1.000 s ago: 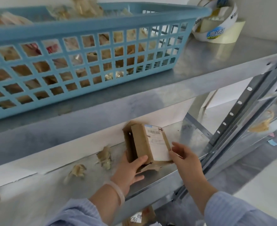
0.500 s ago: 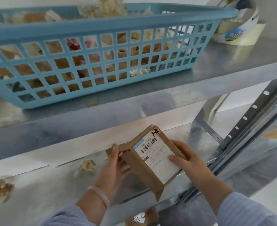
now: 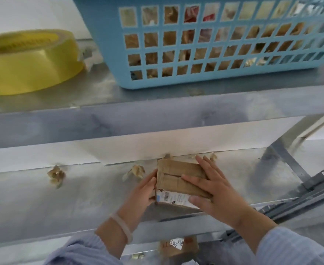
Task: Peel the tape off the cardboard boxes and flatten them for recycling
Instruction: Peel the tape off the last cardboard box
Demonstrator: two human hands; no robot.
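The head view shows a small brown cardboard box [image 3: 178,180] standing on the grey metal lower shelf [image 3: 61,203], near its front edge, with a white printed shipping label [image 3: 173,199] on the face turned toward the person. The left hand [image 3: 144,190] cups the box's left side, its fingers curved around that wall, probably to brace it against sliding. The right hand [image 3: 212,186] lies across the top with its fingers straight and spread, thumb against the labelled face, likely steadying the box or pressing it down. A slit runs along the top between the 2 flaps; whether tape covers it cannot be told through the blur. The box is not yet flattened. 2 crumpled wads of peeled tape [image 3: 56,174] lie farther back on the shelf. Above, a light blue plastic lattice basket [image 3: 214,44] holds more scraps, beside a yellow roll of tape [image 3: 27,60].
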